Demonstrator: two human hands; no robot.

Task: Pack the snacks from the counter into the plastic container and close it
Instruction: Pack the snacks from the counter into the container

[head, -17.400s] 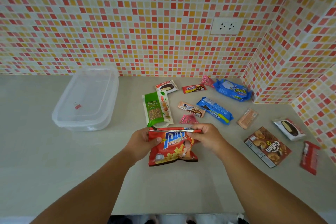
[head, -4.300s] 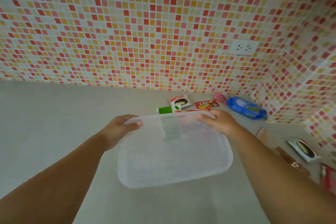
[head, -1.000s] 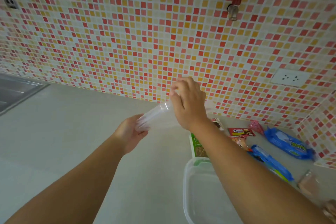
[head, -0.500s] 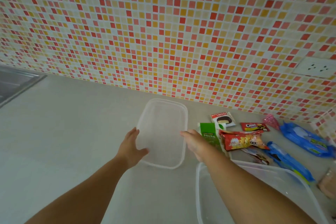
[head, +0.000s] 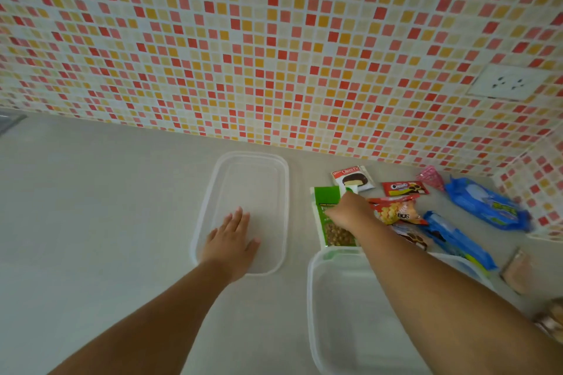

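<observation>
The clear plastic container stands open and empty at the lower right, under my right forearm. Its clear lid lies flat on the counter to the left. My left hand rests flat on the lid with fingers spread. My right hand reaches over the green nut bag, fingers curled on its upper right corner, while the bag lies on the counter. A red chip bag sits just right of that hand.
Behind lie a Choco Pie pack, a small red biscuit pack and a pink wrapper. Two blue packs and a tan pack lie to the right. The tiled wall carries a socket.
The lid was lifted off the container and laid flat on the counter. My left hand now rests on it; my right hand has moved right onto the green nut bag.
</observation>
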